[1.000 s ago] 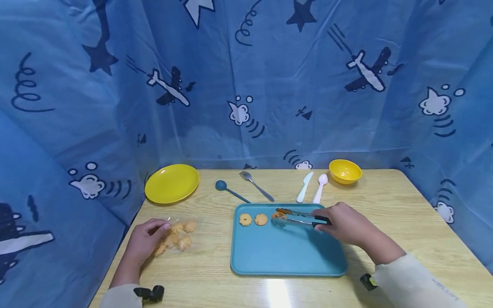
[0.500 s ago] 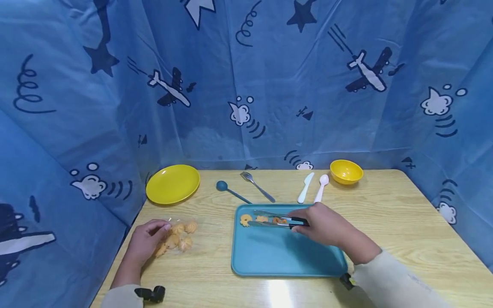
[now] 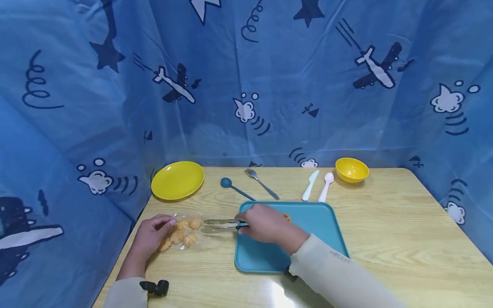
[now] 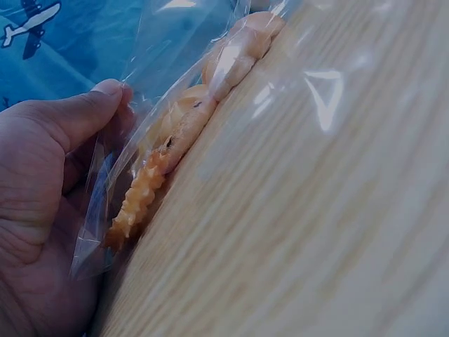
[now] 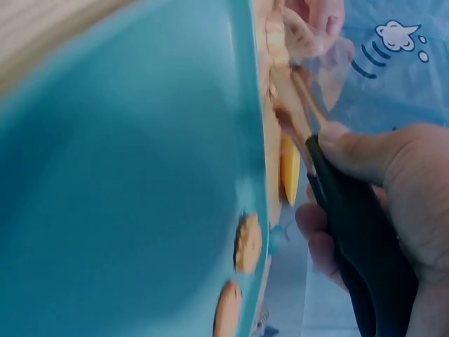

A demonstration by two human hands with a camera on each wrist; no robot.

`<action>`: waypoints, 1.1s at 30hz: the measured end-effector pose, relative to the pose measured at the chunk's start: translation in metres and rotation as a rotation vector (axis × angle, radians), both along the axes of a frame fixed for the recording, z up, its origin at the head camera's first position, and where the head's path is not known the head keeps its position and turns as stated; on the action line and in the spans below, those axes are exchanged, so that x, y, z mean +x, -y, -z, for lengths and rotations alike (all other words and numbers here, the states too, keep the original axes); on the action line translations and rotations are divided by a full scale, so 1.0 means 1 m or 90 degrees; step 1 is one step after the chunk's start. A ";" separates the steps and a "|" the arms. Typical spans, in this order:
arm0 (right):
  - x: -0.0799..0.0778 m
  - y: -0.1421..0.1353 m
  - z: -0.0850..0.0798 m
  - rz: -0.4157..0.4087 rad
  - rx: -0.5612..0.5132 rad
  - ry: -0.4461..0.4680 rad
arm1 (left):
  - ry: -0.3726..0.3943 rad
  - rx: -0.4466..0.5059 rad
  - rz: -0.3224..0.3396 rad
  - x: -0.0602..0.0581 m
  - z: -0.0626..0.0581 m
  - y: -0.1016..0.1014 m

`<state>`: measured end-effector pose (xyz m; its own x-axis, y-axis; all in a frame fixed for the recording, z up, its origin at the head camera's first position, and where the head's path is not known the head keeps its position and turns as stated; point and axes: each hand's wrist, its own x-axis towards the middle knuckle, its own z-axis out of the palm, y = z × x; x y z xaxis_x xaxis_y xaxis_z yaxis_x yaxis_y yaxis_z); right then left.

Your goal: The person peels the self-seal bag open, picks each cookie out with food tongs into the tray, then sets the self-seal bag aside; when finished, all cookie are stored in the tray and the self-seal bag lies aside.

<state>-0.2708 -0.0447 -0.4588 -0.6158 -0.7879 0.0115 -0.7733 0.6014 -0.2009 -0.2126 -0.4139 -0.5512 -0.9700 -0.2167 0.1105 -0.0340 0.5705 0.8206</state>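
My left hand [image 3: 151,236] pinches the cookie bag [image 4: 168,60], my right hand [image 3: 263,222] grips tongs [image 5: 359,228] toward nine o'clock; cookies [image 3: 190,239] look brittle: pinch rims lightly.

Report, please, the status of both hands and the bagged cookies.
Left hand pinches clear bag, cookies inside. Right hand holds tongs, tips apart, near the cookies. No hard obstacle seen between.

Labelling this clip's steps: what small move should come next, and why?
Probably ease the tongs leftward to the cookies in the clear bag: the right hand holds them parted, pointing that way, while the left hand pinches the bag.
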 end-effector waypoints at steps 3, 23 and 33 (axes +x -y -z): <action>0.000 0.012 0.002 0.022 0.009 -0.006 | 0.002 0.008 0.009 -0.002 -0.003 0.000; -0.005 0.033 0.016 0.030 -0.052 0.036 | -0.008 0.033 0.023 -0.005 -0.002 -0.003; -0.003 0.033 0.015 0.048 -0.047 0.045 | -0.023 0.034 0.022 -0.007 -0.001 -0.003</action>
